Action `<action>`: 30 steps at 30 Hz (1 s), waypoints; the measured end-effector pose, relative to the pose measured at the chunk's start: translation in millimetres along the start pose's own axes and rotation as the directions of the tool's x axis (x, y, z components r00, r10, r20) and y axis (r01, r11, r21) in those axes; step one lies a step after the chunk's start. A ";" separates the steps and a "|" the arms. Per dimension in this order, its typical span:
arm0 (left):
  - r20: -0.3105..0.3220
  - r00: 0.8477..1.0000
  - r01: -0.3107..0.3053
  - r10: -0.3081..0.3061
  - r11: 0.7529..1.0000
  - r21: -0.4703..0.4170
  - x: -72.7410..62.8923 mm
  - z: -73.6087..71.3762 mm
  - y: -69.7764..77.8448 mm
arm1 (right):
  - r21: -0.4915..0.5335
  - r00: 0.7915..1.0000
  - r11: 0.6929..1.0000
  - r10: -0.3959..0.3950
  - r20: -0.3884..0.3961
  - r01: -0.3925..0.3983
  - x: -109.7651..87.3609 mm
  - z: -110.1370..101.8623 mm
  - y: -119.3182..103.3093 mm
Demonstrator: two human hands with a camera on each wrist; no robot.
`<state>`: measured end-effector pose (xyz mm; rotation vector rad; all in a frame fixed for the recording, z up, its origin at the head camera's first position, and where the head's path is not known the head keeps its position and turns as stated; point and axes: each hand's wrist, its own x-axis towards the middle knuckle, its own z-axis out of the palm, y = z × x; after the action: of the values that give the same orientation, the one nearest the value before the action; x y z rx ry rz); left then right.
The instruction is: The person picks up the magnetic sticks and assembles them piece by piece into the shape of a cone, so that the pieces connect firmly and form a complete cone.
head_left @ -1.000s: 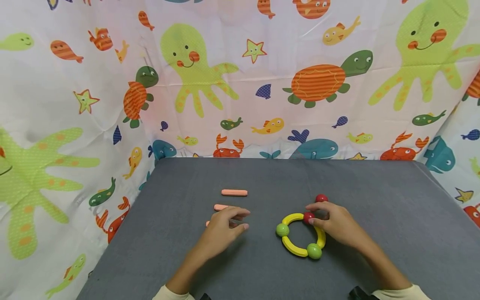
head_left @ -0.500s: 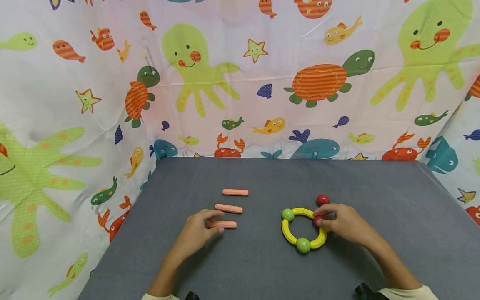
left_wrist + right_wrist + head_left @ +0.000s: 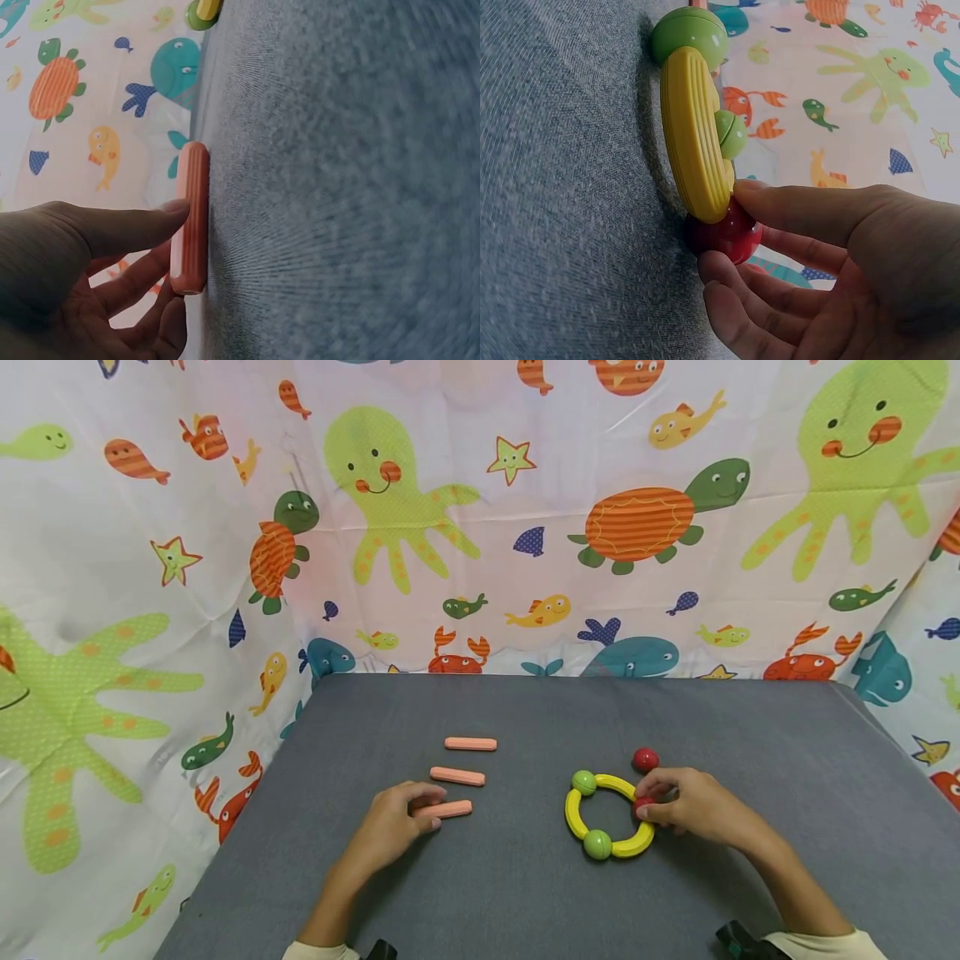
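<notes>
My left hand (image 3: 393, 817) pinches the nearest of three salmon-pink ridged sticks (image 3: 450, 808) at its left end. In the left wrist view, the thumb (image 3: 176, 210) lies along that stick's side, with fingers behind it. On the right, my right hand (image 3: 697, 806) holds a red ball (image 3: 731, 234) between thumb and fingers. This ball is part of a ring of yellow curved bars (image 3: 573, 816), joined by a green ball (image 3: 597, 844) at the front and another green ball (image 3: 584, 782) at the back. The ring lies flat on the grey cloth.
A loose red ball (image 3: 645, 760) sits just beyond my right fingers. Two more salmon-pink sticks lie behind the pinched one, a middle stick (image 3: 458, 776) and a far stick (image 3: 471, 744). A printed sea-animal curtain (image 3: 465, 552) borders the grey table (image 3: 517, 893).
My left hand moved left and down to the nearest stick, now gripping and slightly tilting it. My right hand shifted slightly right, and the ring turned clockwise with its red ball.
</notes>
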<state>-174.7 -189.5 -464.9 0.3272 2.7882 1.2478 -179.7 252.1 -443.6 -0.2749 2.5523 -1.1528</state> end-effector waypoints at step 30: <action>0.021 0.978 -0.204 0.206 0.977 -0.058 40.7 45.5 55.4 | 0.055 0.999 0.998 -0.006 0.039 0.004 -2.2 -4.2 2.1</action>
<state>-198.5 -111.4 -453.1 0.6373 2.7479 1.3467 -179.3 257.0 -442.1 -0.2877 2.4832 -1.2047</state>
